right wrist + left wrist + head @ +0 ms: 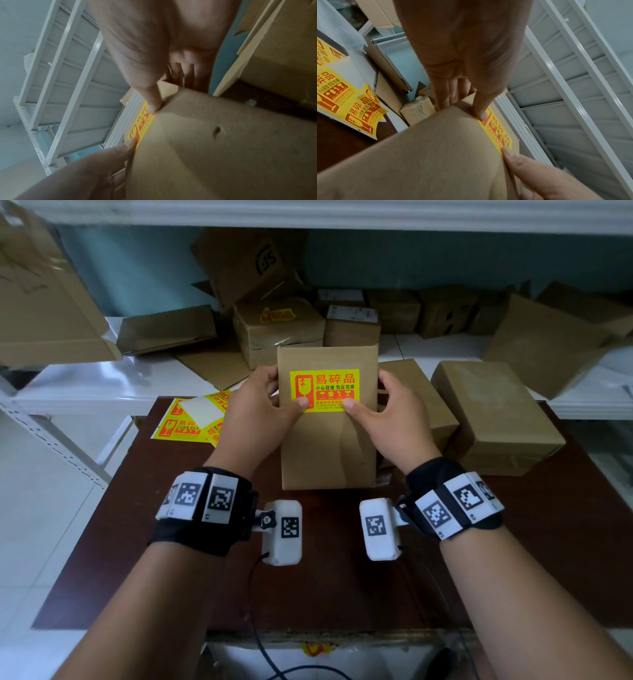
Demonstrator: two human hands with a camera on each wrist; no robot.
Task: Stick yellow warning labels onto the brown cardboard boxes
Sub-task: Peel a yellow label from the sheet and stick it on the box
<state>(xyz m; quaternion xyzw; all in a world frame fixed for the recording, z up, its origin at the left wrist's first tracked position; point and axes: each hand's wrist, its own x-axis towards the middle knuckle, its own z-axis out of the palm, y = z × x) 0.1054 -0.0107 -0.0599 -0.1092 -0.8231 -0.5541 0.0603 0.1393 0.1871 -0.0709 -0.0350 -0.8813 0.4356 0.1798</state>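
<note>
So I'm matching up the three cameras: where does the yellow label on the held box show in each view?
Head: yellow label, centre, on the box's upper face.
Left wrist: thin strip right of centre.
Right wrist: thin strip, centre-left.
Shared landmark: both thumbs pressing its lower edge.

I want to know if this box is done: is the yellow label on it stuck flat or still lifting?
Flat, as far as shows. The label lies smooth on the box; both thumbs press its lower edge.

Matt cardboard box (pixel 329 446), glossy label (pixel 324 390), dark wooden table (pixel 342 577).
</note>
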